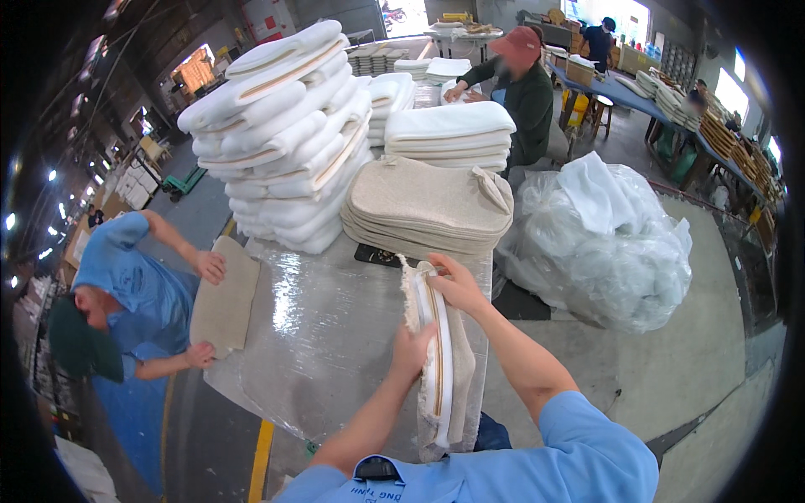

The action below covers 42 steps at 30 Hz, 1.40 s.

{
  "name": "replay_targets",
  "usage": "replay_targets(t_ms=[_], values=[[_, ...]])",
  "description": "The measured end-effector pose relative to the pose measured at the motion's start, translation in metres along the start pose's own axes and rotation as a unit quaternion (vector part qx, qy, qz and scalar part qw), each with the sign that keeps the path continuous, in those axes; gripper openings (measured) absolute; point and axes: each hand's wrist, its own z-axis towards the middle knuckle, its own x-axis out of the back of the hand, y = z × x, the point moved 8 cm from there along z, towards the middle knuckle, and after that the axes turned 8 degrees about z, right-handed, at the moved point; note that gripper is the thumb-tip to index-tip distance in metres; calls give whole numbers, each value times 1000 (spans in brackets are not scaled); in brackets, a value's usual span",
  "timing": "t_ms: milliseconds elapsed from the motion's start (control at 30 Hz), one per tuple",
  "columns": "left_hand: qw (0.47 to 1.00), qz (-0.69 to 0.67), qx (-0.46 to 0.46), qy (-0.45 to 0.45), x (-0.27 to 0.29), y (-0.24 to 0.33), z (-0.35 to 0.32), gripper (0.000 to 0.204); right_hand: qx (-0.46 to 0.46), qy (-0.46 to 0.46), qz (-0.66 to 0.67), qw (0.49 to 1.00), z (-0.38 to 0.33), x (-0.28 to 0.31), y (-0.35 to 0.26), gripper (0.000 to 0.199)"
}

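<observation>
A beige fabric cushion cover (460, 352) stands on edge at the table's near right side, with a layered white foam pad (446, 369) showing through its long open side. My left hand (412, 348) is closed on the left side of the cover, about halfway along. At the far end, my right hand (454, 282) grips the cover's edge with its fingers over the top. The cover's left edge looks frayed. Just beyond my hands lies a stack of beige covers (419, 201), and a dark flat object (379, 255) sits partly under that stack.
A tall pile of white foam pads (277, 142) rises at the far left of the plastic-covered table (310, 327). Behind the covers is a lower foam stack (449, 134). Plastic bags (595, 243) fill the right. Co-workers stand left, one holding a beige cushion (226, 298), and beyond.
</observation>
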Motion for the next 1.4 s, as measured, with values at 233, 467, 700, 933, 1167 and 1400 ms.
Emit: replay_targets(t_ms=[233,467,700,933,1167,1400], values=[[964,211,-97,126,-9,45,94,31,26,130,-142,981,9,7,0,27],[955,191,-25,225,-17,27,84,34,36,236,-74,968,-5,16,21,17],[974,-59,-58,210,-23,15,82,32,84,223,64,969,0,12,31,14],[966,102,-104,215,-37,20,81,45,82,192,101,973,2,20,33,15],[948,243,-29,206,-30,33,91,32,88,177,79,977,-2,23,36,11],[902,343,-177,194,-27,68,73,37,139,183,84,970,-22,15,18,5]])
